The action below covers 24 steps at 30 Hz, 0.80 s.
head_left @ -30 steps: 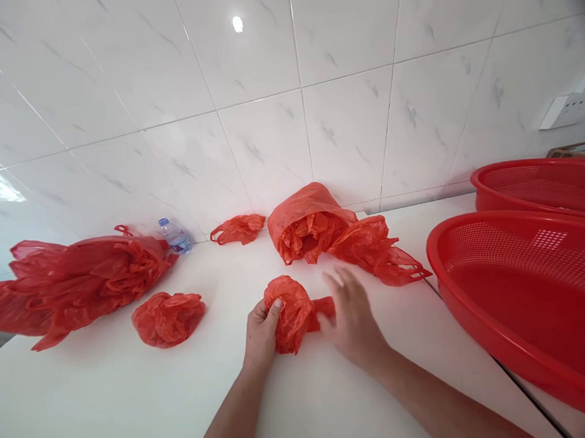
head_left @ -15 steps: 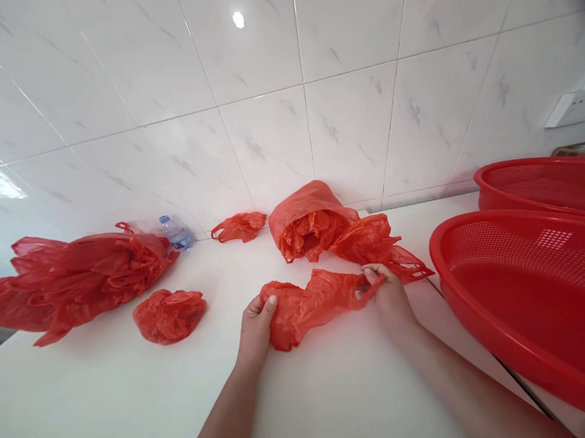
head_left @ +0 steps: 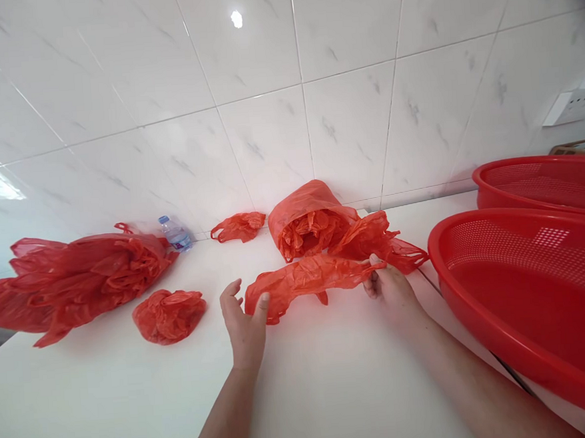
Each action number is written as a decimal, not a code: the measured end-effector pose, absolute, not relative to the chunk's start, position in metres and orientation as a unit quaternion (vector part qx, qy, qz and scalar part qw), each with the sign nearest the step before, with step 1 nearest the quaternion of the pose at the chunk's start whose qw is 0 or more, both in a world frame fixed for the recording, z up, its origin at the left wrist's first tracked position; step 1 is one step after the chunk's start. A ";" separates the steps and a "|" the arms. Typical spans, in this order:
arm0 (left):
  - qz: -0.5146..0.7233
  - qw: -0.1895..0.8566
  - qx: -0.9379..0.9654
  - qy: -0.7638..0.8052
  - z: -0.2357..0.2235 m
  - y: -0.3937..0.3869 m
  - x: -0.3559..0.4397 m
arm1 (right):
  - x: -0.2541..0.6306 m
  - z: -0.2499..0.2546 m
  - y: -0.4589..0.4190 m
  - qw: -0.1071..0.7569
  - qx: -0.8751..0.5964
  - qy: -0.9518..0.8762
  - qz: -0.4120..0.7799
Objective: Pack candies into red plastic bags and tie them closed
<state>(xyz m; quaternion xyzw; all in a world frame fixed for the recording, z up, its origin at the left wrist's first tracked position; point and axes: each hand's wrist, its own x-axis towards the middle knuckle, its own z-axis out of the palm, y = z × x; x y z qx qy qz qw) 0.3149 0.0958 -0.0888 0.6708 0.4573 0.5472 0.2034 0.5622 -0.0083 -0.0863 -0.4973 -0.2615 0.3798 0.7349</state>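
A red plastic bag is stretched sideways above the white table. My right hand pinches its right end by the handles. At the bag's other end my left hand is open, thumb and fingers spread apart around the loose edge; whether it touches the plastic I cannot tell. Just behind lies a larger red bag with crumpled red bags in its mouth, and more red plastic spills to its right. A bunched red bag rests to the left of my left hand.
A big heap of red bags covers the table's far left. Beside it a small plastic bottle leans by the tiled wall, and a small red bag lies along the wall. Two red plastic baskets stand at right, below a wall socket.
My left hand has let go of the bag's left end and opened. The bag is now longer and flatter, lifted slightly, with my right hand still gripping its right end.
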 end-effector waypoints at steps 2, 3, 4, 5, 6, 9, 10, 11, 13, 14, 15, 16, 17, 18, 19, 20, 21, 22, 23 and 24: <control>0.511 0.120 0.750 0.403 -0.087 0.089 0.321 | 0.558 -0.085 -0.009 0.722 -0.490 -0.287 0.394; 0.481 0.106 0.783 0.379 -0.088 0.086 0.324 | 0.556 -0.084 -0.010 0.716 -0.487 -0.300 0.400; 0.449 0.112 0.811 0.359 -0.088 0.083 0.327 | 0.554 -0.083 -0.010 0.711 -0.484 -0.308 0.406; 0.415 0.137 0.830 0.347 -0.090 0.081 0.330 | 0.552 -0.082 -0.011 0.707 -0.482 -0.312 0.413; 0.383 0.177 0.839 0.344 -0.092 0.080 0.332 | 0.550 -0.081 -0.011 0.703 -0.478 -0.314 0.423; 0.329 0.364 0.771 0.407 -0.096 0.077 0.336 | 0.544 -0.077 -0.011 0.682 -0.473 -0.324 0.453; 0.330 0.431 0.720 0.433 -0.096 0.076 0.337 | 0.541 -0.077 -0.011 0.666 -0.483 -0.336 0.458; 0.339 0.490 0.665 0.451 -0.096 0.075 0.337 | 0.537 -0.077 -0.011 0.643 -0.502 -0.350 0.460; 0.374 0.573 0.571 0.454 -0.094 0.073 0.337 | 0.528 -0.079 -0.011 0.587 -0.544 -0.388 0.458; 0.392 0.599 0.541 0.443 -0.093 0.072 0.337 | 0.523 -0.080 -0.012 0.556 -0.556 -0.414 0.459; 0.407 0.619 0.517 0.428 -0.092 0.072 0.338 | 0.517 -0.080 -0.013 0.530 -0.560 -0.442 0.459; 0.420 0.637 0.499 0.411 -0.090 0.071 0.339 | 0.511 -0.081 -0.014 0.510 -0.558 -0.471 0.455; 0.431 0.654 0.485 0.390 -0.089 0.070 0.340 | 0.505 -0.081 -0.016 0.501 -0.553 -0.495 0.444; 0.439 0.672 0.472 0.364 -0.088 0.068 0.341 | 0.499 -0.081 -0.017 0.503 -0.551 -0.512 0.427; 0.441 0.693 0.463 0.333 -0.086 0.067 0.342 | 0.494 -0.081 -0.019 0.508 -0.550 -0.520 0.411; 0.437 0.715 0.455 0.301 -0.085 0.065 0.343 | 0.489 -0.081 -0.020 0.516 -0.550 -0.522 0.399; 0.424 0.738 0.449 0.271 -0.084 0.063 0.344 | 0.485 -0.082 -0.020 0.522 -0.551 -0.520 0.393; 0.407 0.760 0.445 0.244 -0.083 0.061 0.345 | 0.481 -0.083 -0.020 0.524 -0.555 -0.514 0.392; 0.389 0.778 0.440 0.223 -0.082 0.059 0.346 | 0.479 -0.085 -0.019 0.524 -0.562 -0.508 0.390; 0.376 0.790 0.436 0.210 -0.081 0.058 0.346 | 0.478 -0.087 -0.018 0.524 -0.574 -0.500 0.382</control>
